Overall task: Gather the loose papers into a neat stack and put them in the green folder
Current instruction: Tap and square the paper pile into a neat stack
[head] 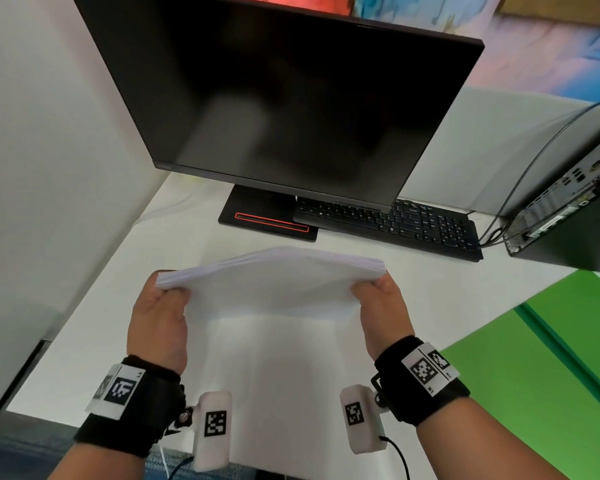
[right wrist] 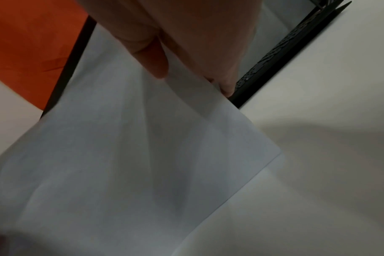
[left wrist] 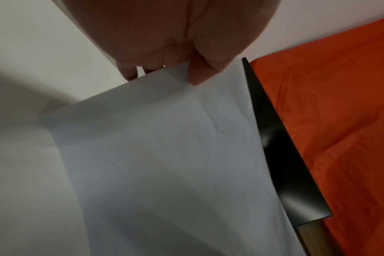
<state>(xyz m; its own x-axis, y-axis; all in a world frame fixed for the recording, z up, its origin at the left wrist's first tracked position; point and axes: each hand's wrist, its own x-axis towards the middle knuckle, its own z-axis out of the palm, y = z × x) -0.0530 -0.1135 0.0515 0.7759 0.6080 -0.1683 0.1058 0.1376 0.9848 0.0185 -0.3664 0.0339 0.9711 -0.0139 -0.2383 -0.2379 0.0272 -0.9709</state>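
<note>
Papers (head: 274, 289): a white stack, held upright on its lower edge over the white desk (head: 94, 327), top edge bowed and sheet edges aligned. The stack sits at the near centre of the desk, in front of the monitor (head: 281, 109).

Left hand (head: 158, 323) grips the stack's left edge; the thumb lies on the near face and the fingers (left wrist: 129, 74) wrap behind, as the left wrist view confirms with the thumb tip pressed on the sheet. Right hand (head: 383, 311) grips the right edge in the same manner, thumb on the near face, fingers (right wrist: 227, 86) curled behind. Both hands are closed around paper, not spread.

Green folder (head: 541, 375) lies open and flat on the desk to the right of the stack, near the right forearm. It is apart from the papers; no sheet lies on it.

Other items: black keyboard (head: 395, 223) at the far side, partly under the monitor's lower edge, resting against the monitor stand (head: 257, 213), which carries a red-outlined slot. A desktop computer case (head: 568, 209) stands at the far right with a dark cable (head: 534, 161) running from it. Both wrists wear black straps (head: 420, 386) with printed marker tags and white camera units (head: 212, 427). The wrist views show an orange surface beyond the monitor; what it is cannot be told.
</note>
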